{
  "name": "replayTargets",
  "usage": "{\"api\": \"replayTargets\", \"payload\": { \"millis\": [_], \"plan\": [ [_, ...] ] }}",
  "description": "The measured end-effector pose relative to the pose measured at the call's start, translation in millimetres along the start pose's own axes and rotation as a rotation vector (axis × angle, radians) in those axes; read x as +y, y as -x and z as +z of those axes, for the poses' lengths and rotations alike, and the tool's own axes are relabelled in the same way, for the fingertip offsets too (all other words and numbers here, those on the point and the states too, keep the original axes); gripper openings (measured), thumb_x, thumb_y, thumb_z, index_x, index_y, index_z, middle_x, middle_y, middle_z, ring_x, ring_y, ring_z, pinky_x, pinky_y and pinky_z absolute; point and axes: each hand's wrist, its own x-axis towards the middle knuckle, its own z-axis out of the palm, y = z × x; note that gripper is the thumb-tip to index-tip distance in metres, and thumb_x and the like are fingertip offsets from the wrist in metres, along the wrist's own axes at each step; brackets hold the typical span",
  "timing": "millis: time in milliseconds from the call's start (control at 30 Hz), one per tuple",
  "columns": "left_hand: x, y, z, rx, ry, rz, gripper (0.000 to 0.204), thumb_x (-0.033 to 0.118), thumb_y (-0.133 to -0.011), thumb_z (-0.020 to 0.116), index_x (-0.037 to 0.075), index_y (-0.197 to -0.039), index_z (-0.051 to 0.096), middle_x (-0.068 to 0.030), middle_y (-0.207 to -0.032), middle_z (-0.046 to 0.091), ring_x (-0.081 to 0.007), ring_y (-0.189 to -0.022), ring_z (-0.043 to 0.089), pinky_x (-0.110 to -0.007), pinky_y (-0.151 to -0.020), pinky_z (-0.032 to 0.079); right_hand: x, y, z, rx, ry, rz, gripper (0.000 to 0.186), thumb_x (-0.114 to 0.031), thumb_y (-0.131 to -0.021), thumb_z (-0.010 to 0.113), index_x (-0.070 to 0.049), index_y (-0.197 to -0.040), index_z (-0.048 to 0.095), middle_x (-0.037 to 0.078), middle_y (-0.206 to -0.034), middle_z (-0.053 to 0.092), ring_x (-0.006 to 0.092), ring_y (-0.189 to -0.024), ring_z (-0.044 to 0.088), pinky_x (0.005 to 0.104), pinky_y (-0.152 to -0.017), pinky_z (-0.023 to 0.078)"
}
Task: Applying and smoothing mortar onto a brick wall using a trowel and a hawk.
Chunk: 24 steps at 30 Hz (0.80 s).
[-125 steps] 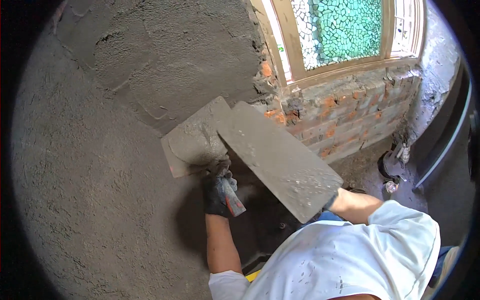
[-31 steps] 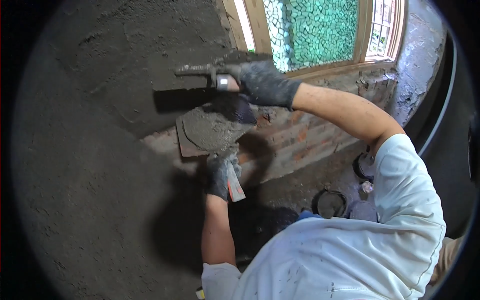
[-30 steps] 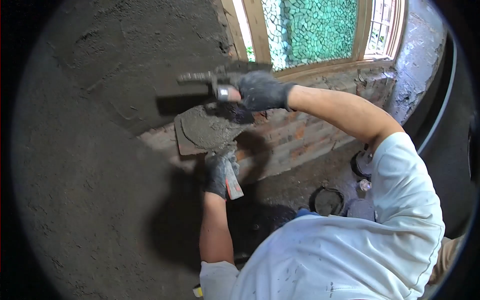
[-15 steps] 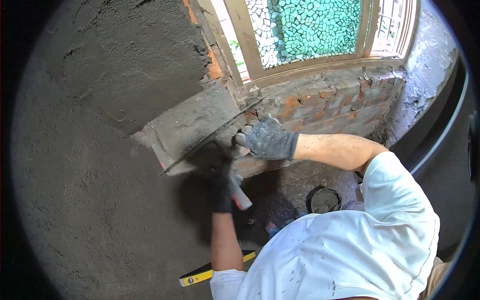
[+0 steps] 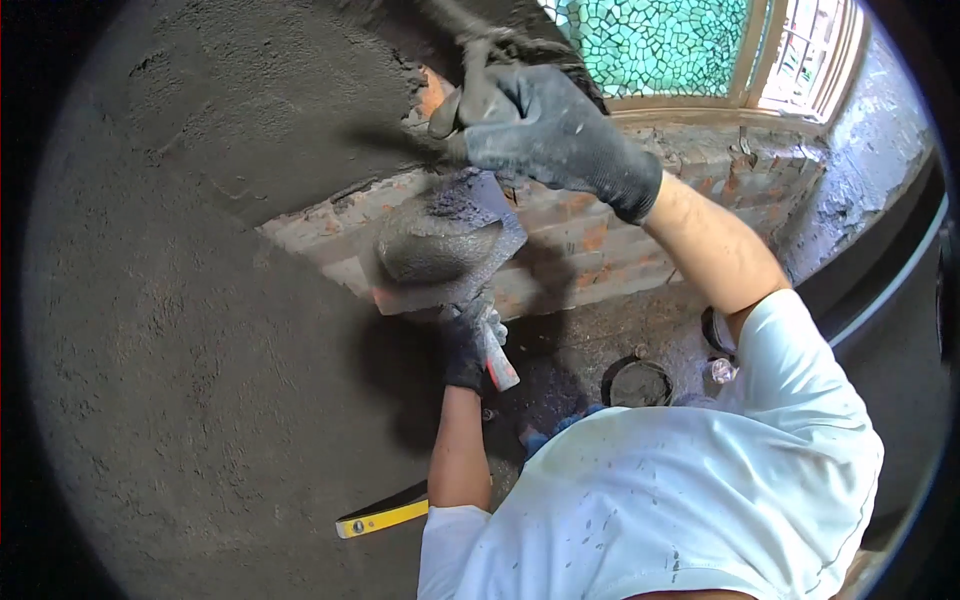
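My right hand (image 5: 555, 140), in a dark, dusty glove, is raised at the upper middle with its fingers closed on the grip of a mortar-coated trowel (image 5: 478, 55), whose dark blade is at the plastered wall beside the window, partly hidden behind the hand. Below it my gloved left hand (image 5: 465, 340) grips the handle of a square mortar board (image 5: 505, 240) that carries a heap of wet grey mortar (image 5: 435, 250). The board's left part is smeared by motion. Exposed brickwork (image 5: 600, 235) lies behind the board, under the window.
A green mosaic-patterned window (image 5: 660, 50) is at the top. Rough grey plaster (image 5: 230, 110) covers the left side. A yellow spirit level (image 5: 385, 517) lies at lower left, partly behind my left arm. A round bucket (image 5: 638, 385) stands below the brickwork; a pale pipe (image 5: 885, 290) curves at far right.
Half a second ago the trowel lay across the board; now my right hand has lifted it up toward the window's left edge, uncovering the mortar. My left hand has risen slightly.
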Motion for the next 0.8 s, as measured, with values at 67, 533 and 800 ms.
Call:
{"api": "replayTargets", "payload": {
  "millis": [67, 533, 800],
  "plan": [
    [8, 2, 4, 0.013, -0.109, 0.044, 0.01, 0.013, -0.081, 0.065, 0.008, -0.085, 0.057, 0.0001, -0.057, 0.049, -0.0122, -0.04, 0.046, -0.027, -0.036, 0.039, 19, 0, -2, 0.104, 0.711, -0.385, 0.02, -0.027, -0.077, 0.065, -0.008, -0.079, 0.059, 0.002, -0.072, 0.061, 0.0158, -0.063, 0.06, 0.0332, -0.058, 0.051],
    [-14, -28, -123, -0.189, -1.096, 0.755, 0.012, 0.01, -0.079, 0.068, 0.005, -0.087, 0.061, -0.0011, -0.064, 0.055, -0.0106, -0.046, 0.05, -0.026, -0.043, 0.043, 114, 37, 61, -0.138, 1.008, -0.442, 0.025, -0.02, -0.075, 0.056, -0.001, -0.089, 0.06, 0.013, -0.072, 0.059, 0.0258, -0.072, 0.06, 0.04, -0.053, 0.047],
    [-42, 0, -32, 0.091, -0.287, -0.268, 0.01, 0.013, -0.077, 0.071, 0.01, -0.08, 0.062, 0.0025, -0.056, 0.049, -0.0107, -0.04, 0.045, -0.025, -0.038, 0.037, 199, -21, 132, 0.198, 1.204, -0.498, 0.013, -0.016, -0.064, 0.057, -0.003, -0.065, 0.059, 0.011, -0.057, 0.054, 0.0264, -0.053, 0.056, 0.0388, -0.047, 0.045]
  ]
}}
